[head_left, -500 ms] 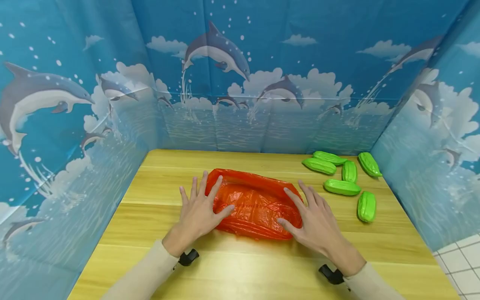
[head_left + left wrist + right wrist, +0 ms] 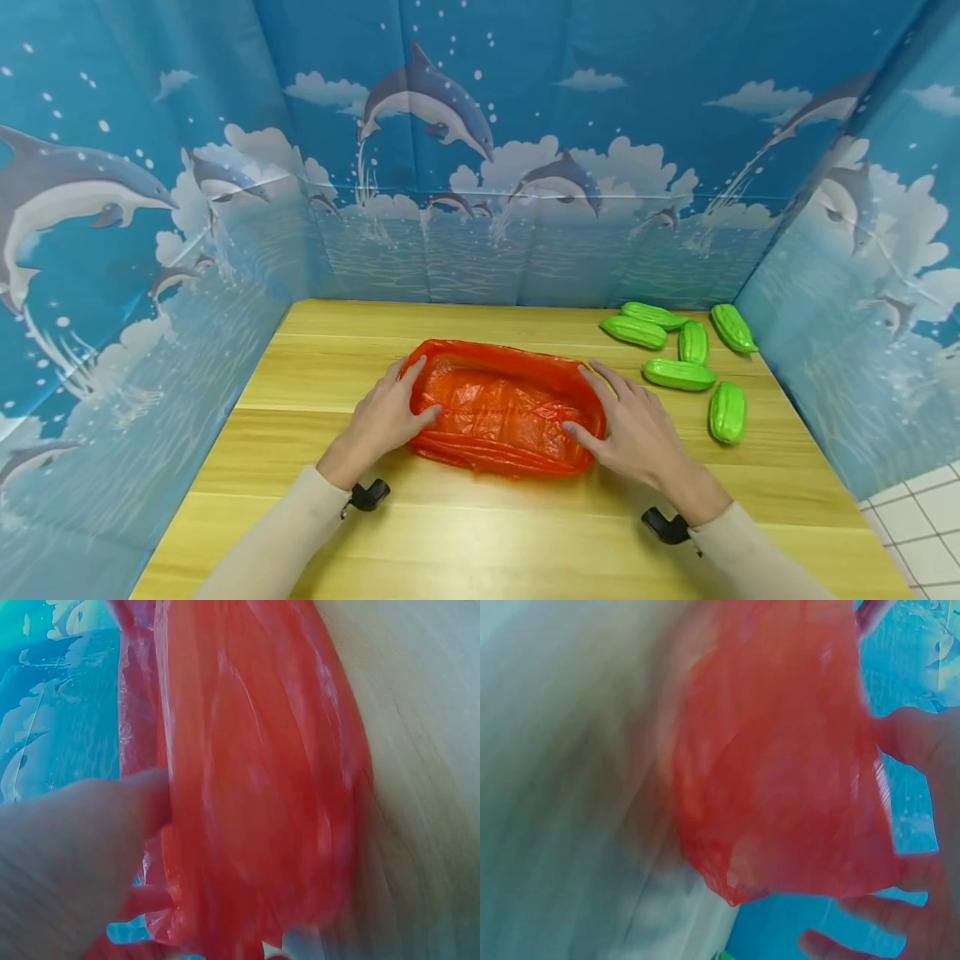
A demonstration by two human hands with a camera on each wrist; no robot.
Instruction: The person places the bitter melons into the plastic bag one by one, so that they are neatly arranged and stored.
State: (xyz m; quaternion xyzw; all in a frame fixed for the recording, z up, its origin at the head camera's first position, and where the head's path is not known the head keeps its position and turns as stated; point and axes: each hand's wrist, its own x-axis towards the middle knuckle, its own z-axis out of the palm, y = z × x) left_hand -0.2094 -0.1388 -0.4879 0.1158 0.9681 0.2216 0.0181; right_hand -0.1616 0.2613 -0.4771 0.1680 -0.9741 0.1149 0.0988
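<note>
A red plastic bag (image 2: 495, 454) stands in a low, wide oblong shape on the table, its mouth spread upward. At its left end lies my left hand (image 2: 375, 421), the thumb and index finger reaching over the rim to the inside. My right hand (image 2: 641, 437) is at the right end, with thumb and index finger likewise inside the rim and spread apart. In the right wrist view, other fingers (image 2: 877, 911) extend below the bag's edge. The left wrist view shows the bag's wrinkled outer wall (image 2: 255, 787) and the left thumb hooked over its edge.
Several bright green, ridged, elongated objects (image 2: 678, 375) lie at the back right of the wooden table (image 2: 480, 533). Dolphin-printed blue sheets (image 2: 480, 242) enclose the back and both sides. White floor tiles (image 2: 930, 517) show at the lower right.
My left hand has moved left and its spread fingers have drawn closer together at the bag's end. The right hand has shifted only slightly. The bag's mouth looks wider and rounder.
</note>
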